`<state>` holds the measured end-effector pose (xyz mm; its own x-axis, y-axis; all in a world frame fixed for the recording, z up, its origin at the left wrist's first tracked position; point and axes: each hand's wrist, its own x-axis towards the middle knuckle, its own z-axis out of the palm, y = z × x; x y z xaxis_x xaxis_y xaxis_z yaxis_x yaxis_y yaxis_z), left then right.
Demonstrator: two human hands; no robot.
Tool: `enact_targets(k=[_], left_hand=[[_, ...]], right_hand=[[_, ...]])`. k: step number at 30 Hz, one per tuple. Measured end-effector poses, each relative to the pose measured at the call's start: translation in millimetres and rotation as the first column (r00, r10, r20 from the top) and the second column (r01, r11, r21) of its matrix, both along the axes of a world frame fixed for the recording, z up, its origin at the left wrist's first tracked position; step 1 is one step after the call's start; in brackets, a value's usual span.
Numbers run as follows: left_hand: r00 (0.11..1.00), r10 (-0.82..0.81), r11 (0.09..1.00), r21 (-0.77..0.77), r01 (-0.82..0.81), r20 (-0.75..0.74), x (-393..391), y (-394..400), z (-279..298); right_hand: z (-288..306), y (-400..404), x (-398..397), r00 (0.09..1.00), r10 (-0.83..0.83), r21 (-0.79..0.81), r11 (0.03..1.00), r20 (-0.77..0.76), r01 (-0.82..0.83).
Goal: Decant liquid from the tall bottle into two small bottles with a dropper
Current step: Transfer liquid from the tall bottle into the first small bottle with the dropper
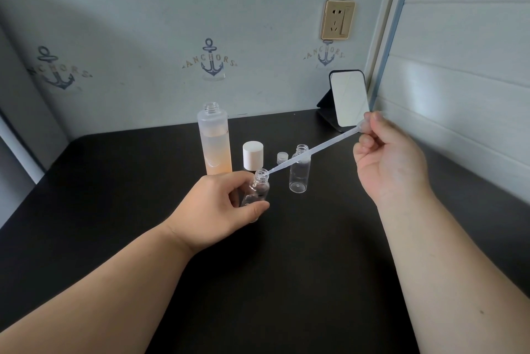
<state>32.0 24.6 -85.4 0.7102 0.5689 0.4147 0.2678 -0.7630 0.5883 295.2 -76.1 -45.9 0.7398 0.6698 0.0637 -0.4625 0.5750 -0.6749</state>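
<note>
A single head-worn wide-angle view looks forward and down from above the person's chest, close over a dark tabletop (286, 282). Both forearms enter from the bottom edge and reach toward the frame's middle, where the left hand (218, 210) and right hand (393, 158) sit. The camera faces a corner: the wallpapered back wall (172, 9) fills the top, a panelled side wall (464, 66) bends along the right edge.

"ANCHORS" — on the wall (143, 9)
</note>
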Motion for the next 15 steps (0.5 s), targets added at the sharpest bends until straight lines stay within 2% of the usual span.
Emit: enact_targets(k=[10, 15], left_hand=[[1.000, -0.003, 1.000, 0.027, 0.003, 0.003, 0.8, 0.2, 0.0], [0.999, 0.026, 1.000, -0.010, -0.027, -0.039, 0.5, 1.2, 0.2]], right_hand=[[-0.6, 0.0, 1.4, 0.999, 0.000, 0.013, 1.000, 0.036, -0.001], [1.0, 1.2, -1.6, 0.999, 0.038, 0.015, 0.999, -0.017, -0.038]])
